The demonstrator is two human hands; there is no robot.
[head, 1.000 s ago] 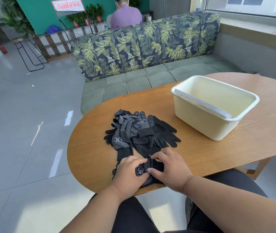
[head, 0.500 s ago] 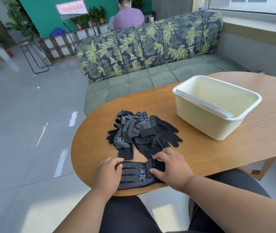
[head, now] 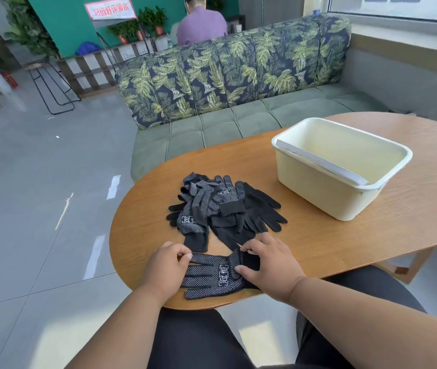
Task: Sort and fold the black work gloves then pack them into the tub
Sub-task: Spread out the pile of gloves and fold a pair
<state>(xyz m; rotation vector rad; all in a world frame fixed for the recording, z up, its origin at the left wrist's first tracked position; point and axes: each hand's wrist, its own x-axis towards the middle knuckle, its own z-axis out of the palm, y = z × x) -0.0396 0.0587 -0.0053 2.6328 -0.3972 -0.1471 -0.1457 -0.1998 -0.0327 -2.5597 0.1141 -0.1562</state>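
One dotted black glove [head: 217,275] lies flat at the table's [head: 331,243] near edge, its finger ends pointing to 9 o'clock. Your left hand [head: 165,270] pinches those finger ends, fingers narrow around the fabric. Your right hand [head: 270,265] presses the cuff end down, fingers spread. At 12 o'clock, just beyond, sits the heap of gloves [head: 222,209]. The cream tub [head: 339,169] waits at 2 o'clock, well apart.

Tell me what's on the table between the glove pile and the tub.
Nothing: in the head view, only bare table lies between the glove pile and the tub.
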